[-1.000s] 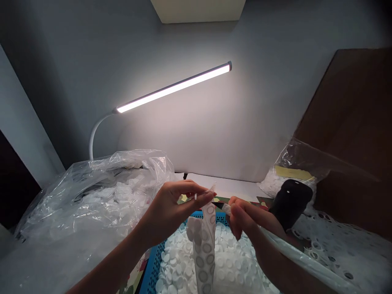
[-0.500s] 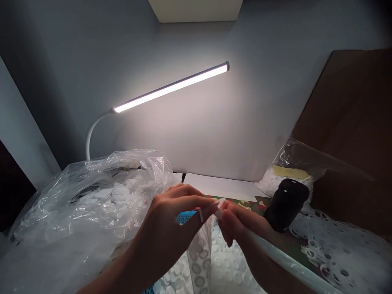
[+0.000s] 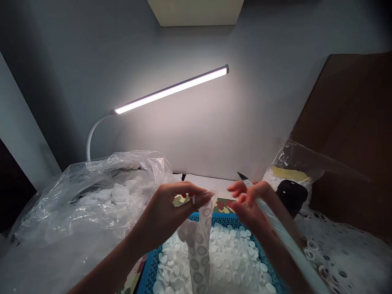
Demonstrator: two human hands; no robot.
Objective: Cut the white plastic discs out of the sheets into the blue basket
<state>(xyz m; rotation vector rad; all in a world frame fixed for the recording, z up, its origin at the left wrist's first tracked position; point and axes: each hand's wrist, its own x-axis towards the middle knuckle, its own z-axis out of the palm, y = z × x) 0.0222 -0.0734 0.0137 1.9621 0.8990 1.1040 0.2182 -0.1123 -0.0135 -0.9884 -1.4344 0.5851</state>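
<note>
My left hand point(image 3: 180, 200) pinches the top end of a translucent strip point(image 3: 200, 249) marked with rows of round rings. The strip hangs down over a blue perforated basket point(image 3: 150, 265). Loose white discs point(image 3: 174, 271) fill the basket. A little apart on the right, my right hand point(image 3: 254, 200) has its fingers curled around a long pale tool point(image 3: 277, 222) with a dark pointed tip. Its exact kind I cannot make out. Some fingertips of that hand are blurred and touch no part of the strip.
A large clear plastic bag point(image 3: 101, 204) with white pieces bulges on the left. On the right are a black object point(image 3: 292, 198), a bag with a yellow label point(image 3: 289, 173) and a heap of ringed sheet scraps point(image 3: 343, 249). A lit lamp bar point(image 3: 171, 90) hangs above.
My right hand has let go of the strip and moved right, bringing the tool's dark tip into view. My left hand keeps its pinch. More of the basket shows.
</note>
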